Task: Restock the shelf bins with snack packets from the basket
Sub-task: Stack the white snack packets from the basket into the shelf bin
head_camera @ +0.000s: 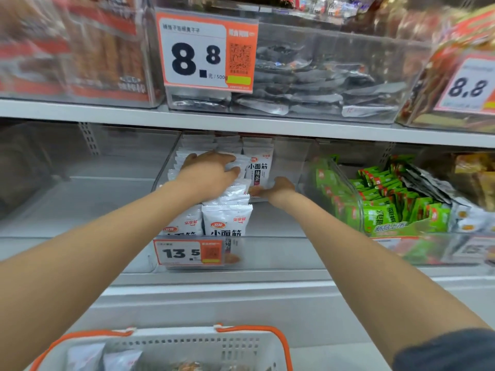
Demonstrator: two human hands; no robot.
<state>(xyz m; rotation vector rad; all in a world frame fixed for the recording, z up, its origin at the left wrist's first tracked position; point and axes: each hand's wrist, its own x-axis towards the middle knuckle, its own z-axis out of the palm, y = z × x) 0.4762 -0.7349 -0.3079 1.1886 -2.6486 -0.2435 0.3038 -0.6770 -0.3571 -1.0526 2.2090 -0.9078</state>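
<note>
Nearest, the white basket (166, 344) held a few packets. Beyond it, in the clear bin (267, 253) on the lower shelf, white snack packets (227, 220) stood in rows. Farther back, the left hand (211, 170) gripped one packet. The right hand (276, 188) touched the upright packet (258, 167) at its base; I could not tell whether it gripped.

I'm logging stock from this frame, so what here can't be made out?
- The basket: the head view's bottom edge cuts it off, and its contents are blurred.
- The right hand: seen from behind, so its hold on the upright packet is unclear.
- The white packets: the left hand grips and covers several, so there is no count.
- The top-left bin: motion blur makes its labels unreadable.
</note>
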